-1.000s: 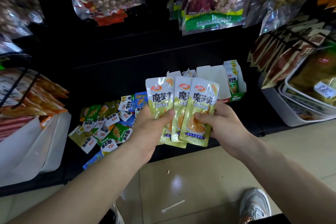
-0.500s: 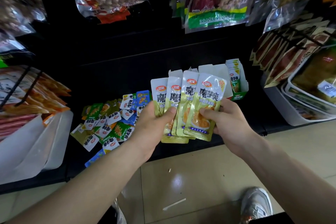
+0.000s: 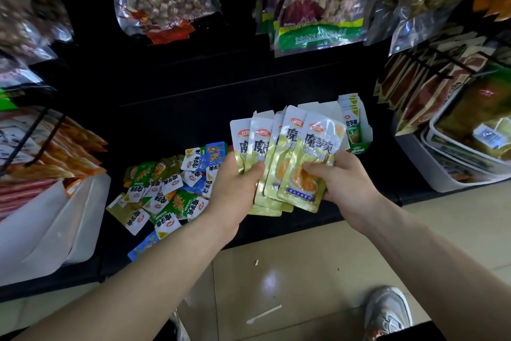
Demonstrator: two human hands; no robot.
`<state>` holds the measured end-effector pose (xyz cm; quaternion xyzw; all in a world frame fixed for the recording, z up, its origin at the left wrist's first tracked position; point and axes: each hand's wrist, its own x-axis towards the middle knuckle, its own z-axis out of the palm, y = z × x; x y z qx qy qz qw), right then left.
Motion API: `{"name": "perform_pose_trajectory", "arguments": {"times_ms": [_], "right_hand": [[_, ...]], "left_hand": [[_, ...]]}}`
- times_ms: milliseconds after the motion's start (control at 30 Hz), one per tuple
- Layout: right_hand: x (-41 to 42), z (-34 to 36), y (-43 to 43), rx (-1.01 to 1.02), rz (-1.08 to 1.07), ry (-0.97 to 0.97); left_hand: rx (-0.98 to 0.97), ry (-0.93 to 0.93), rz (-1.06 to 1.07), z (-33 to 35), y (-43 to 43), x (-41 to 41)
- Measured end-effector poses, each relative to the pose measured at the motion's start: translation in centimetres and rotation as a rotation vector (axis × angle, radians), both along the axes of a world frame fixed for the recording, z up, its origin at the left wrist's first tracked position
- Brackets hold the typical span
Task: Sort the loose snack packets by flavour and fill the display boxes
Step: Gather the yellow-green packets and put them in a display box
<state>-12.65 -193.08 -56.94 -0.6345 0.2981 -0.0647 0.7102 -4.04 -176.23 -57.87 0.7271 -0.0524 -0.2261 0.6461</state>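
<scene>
Both hands hold a fan of yellow-green snack packets (image 3: 287,163) above the shelf (image 3: 304,219): the left hand (image 3: 235,191) grips its left side, the right hand (image 3: 345,185) pinches the front packet. Loose mixed packets (image 3: 166,188) lie left; a display box (image 3: 356,130) stands behind.

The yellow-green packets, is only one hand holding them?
No, both the left hand and the right hand pinch the fan of yellow-green packets.

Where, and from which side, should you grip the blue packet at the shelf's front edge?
Pinch the blue packet by its near end, coming from the front: it lies flat at the shelf edge, far end under the pile, so only that end is free.
</scene>
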Motion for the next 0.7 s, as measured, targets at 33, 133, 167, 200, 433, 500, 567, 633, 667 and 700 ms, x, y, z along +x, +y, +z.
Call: {"name": "perform_pose_trajectory", "arguments": {"times_ms": [33,133,167,200,433,500,567,633,667,700], "right_hand": [[0.0,0.0,0.2,-0.029,0.032,0.005],[-0.1,-0.2,0.6,-0.09,0.083,0.028],[-0.1,-0.4,0.6,-0.105,0.094,0.042],[0.0,-0.6,0.7,-0.106,0.101,0.064],[3.1,-5.1,1.9,-0.119,0.168,0.264],[4.5,-6.7,1.8,-0.097,0.2,0.273],[5.5,-8.6,0.7,-0.115,0.201,0.318],[6.1,-10.9,-1.2,-0.132,0.123,0.374],[6.3,-12.2,-2.2,-0.109,0.079,0.392],[6.5,-13.4,-3.1,-0.093,0.05,0.408]], "left_hand": [[-0.014,0.039,-0.014,-0.1,-0.4,-0.3],[0.041,0.052,-0.117,-0.2,-1.6,-1.8],[0.07,0.031,-0.139,-0.7,-2.0,-2.1],[0.1,0.005,-0.144,-1.3,-2.3,-2.3],[0.233,0.015,-0.188,-6.0,-2.1,-0.7],[0.265,0.035,-0.168,-7.8,-2.1,1.3],[0.286,0.048,-0.114,-9.6,-2.7,3.7],[0.3,0.054,-0.046,-11.2,-4.1,6.5],[0.29,0.054,-0.008,-11.9,-5.0,8.0],[0.273,0.053,0.031,-12.4,-6.1,9.7]]}}
